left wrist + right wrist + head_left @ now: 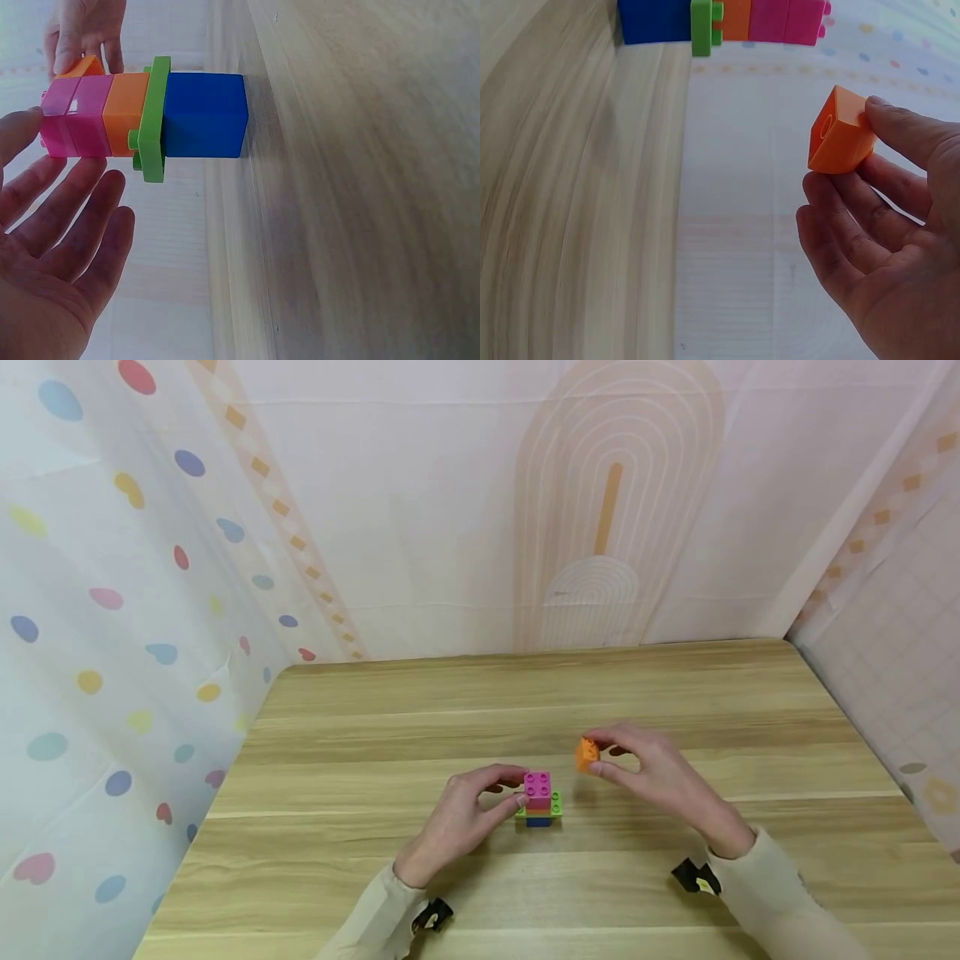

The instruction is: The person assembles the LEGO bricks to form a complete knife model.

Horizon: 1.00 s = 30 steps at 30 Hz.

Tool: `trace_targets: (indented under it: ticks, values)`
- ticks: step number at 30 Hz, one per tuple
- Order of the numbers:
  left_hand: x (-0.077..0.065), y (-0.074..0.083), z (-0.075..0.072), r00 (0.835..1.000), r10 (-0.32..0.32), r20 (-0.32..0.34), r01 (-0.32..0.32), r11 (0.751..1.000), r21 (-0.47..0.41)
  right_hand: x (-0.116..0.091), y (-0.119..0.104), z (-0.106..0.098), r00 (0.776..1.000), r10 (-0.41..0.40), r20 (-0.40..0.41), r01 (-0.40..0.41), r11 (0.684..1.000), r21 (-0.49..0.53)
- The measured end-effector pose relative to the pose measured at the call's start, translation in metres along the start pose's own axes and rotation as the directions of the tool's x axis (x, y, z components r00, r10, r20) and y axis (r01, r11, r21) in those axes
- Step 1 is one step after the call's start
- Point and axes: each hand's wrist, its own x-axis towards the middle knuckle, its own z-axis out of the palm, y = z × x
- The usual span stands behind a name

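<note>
A tower of toy building bricks (pixel 202 114) stands upright on the table: blue at the bottom, then a wider green plate (pixel 155 112), an orange brick (pixel 126 114) and two pink bricks (pixel 79 116) on top. My left hand (pixel 462 810) pinches the pink top of the tower from the left, thumb nearer me and fingers behind. To the right, my right hand (pixel 660 772) holds a loose orange brick (pixel 844 133) between thumb and fingers, raised above the table. This brick has a slanted side and a hollow underside, seen in the right wrist view.
The wooden table (pixel 360 727) reaches back to a patterned cloth (pixel 435 527) hanging behind it. More printed cloth hangs at the left and right sides. Black wrist mounts (pixel 432 915) show below both sleeves.
</note>
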Motion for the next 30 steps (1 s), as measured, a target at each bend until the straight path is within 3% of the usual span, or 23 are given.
trace_targets:
  ticks: [14, 30]
  values:
    - [-0.001, -0.001, 0.000, 1.000, 0.023, -0.006, -0.023, 1.000, -0.008, 0.002, -0.024, 0.016, 0.988, -0.153, -0.002, 0.153, 0.987, 0.050]
    - [-0.002, -0.001, 0.001, 0.999, 0.051, -0.010, -0.051, 0.999, -0.008, 0.007, -0.039, 0.032, 0.985, -0.173, 0.014, 0.172, 0.983, 0.065]
